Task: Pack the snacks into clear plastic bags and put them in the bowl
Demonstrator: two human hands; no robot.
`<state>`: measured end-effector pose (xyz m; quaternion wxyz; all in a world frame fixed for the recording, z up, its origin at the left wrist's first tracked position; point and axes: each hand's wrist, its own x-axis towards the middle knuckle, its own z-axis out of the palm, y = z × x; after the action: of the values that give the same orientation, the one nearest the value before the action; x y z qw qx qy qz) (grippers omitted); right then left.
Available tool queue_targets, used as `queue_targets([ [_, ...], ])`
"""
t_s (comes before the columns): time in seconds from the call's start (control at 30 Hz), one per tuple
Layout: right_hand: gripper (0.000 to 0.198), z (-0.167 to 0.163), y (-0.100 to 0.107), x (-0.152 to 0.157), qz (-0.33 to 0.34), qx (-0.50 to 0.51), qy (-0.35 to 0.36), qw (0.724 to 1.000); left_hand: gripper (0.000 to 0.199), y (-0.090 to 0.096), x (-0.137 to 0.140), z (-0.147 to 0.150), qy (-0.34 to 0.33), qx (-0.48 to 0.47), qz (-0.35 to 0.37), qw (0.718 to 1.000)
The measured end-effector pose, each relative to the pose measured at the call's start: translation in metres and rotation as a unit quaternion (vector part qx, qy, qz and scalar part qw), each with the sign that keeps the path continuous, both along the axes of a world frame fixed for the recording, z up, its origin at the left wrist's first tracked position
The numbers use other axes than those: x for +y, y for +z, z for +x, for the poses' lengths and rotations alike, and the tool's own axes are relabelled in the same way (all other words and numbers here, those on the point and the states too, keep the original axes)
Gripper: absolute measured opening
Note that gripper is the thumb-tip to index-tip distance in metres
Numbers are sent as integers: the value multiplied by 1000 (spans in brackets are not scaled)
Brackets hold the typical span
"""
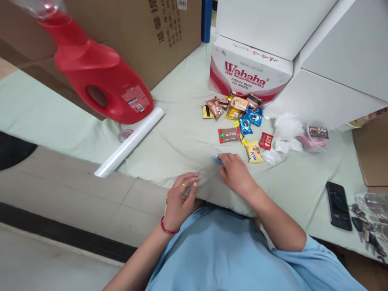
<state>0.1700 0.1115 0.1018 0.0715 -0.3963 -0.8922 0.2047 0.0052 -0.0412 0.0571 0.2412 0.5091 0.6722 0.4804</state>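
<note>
My right hand [235, 171] is closed on a small blue packet [218, 160], low over the pale green cloth; only one end of the packet shows past the fingers. To its left, at the front edge of the cloth, my left hand [182, 198] has its fingers bent and thumb drawn in close to them. What it pinches, if anything, I cannot make out. Beyond my right hand lie a yellow snack packet [254, 152], a red packet [266, 141] and a brown-and-red packet [228, 135]. Behind these is a pile of small wrapped snacks [239, 104], with blue packets [254, 117] among them.
Crumpled clear plastic bags [287, 126] lie beside a clear tub [317, 135] holding packets. A Wahaha carton [248, 74] stands behind. Leftward are a white roll [130, 143], a red detergent bottle [103, 76] and a cardboard box [163, 52]. A phone [338, 205] and keys [367, 232] lie right.
</note>
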Motion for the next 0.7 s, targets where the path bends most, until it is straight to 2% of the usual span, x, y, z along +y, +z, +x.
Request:
queue_targets([
  [0.07, 38, 23, 3, 12, -28, 88, -83, 992, 24, 4, 14, 9, 14, -95, -32, 995],
  [0.17, 33, 52, -4, 24, -138, 250, -170, 943, 51, 4, 40, 29, 11, -249, -79, 965],
  [0.23, 33, 66, -15, 23, -222, 324, -175, 903, 66, 2, 58, 44, -12, -327, -110, 939],
  [0.33, 34, 76, -29, 10, -290, 351, -163, 876, 64, -2, 78, 62, -22, -387, -143, 911],
  [0.47, 36, 83, -40, -16, -274, 324, -179, 888, 59, -10, 89, 79, 3, -353, -162, 922],
  [0.57, 37, 91, -46, -26, -225, 300, -188, 908, 54, -13, 89, 85, -36, -309, -176, 934],
  [0.63, 36, 108, -45, -20, -183, 299, -212, 912, 48, -12, 87, 80, -56, -262, -169, 949],
  [0.7, 39, 143, -38, 1, -123, 309, -278, 901, 43, -10, 81, 66, -38, -180, -149, 972],
])
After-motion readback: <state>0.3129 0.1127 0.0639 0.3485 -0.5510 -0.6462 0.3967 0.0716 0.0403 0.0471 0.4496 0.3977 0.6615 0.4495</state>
